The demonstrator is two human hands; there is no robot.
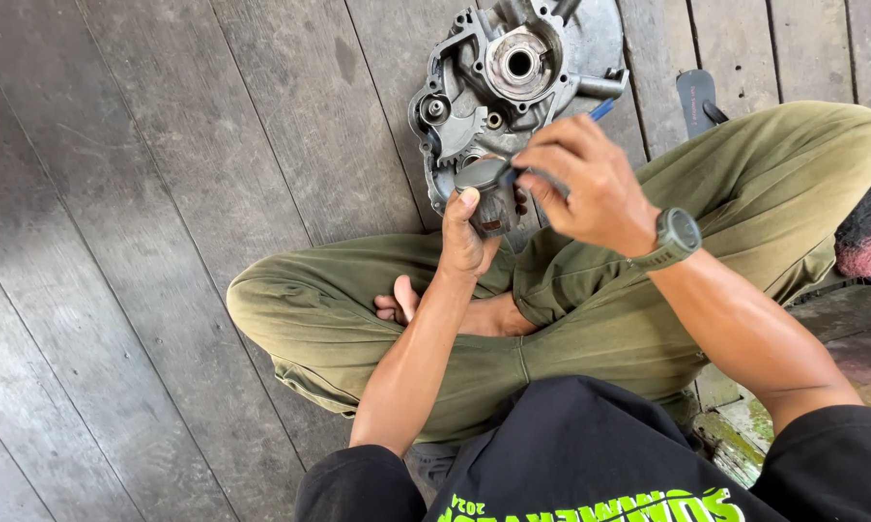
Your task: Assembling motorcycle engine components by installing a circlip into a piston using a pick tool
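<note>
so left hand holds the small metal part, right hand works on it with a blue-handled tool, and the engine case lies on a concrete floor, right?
Not quite: the floor is dark wooden planks, not concrete, as the head view shows. The rest stands: the left hand holds the small metal part, the right hand works on it with a blue-handled tool, and the engine case lies on the floor.

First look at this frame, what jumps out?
The grey metal engine casing lying on the dark wooden floor, top centre. Just below it, the left hand holds a small metal part while the right hand works on it with a blue-handled tool.
</note>
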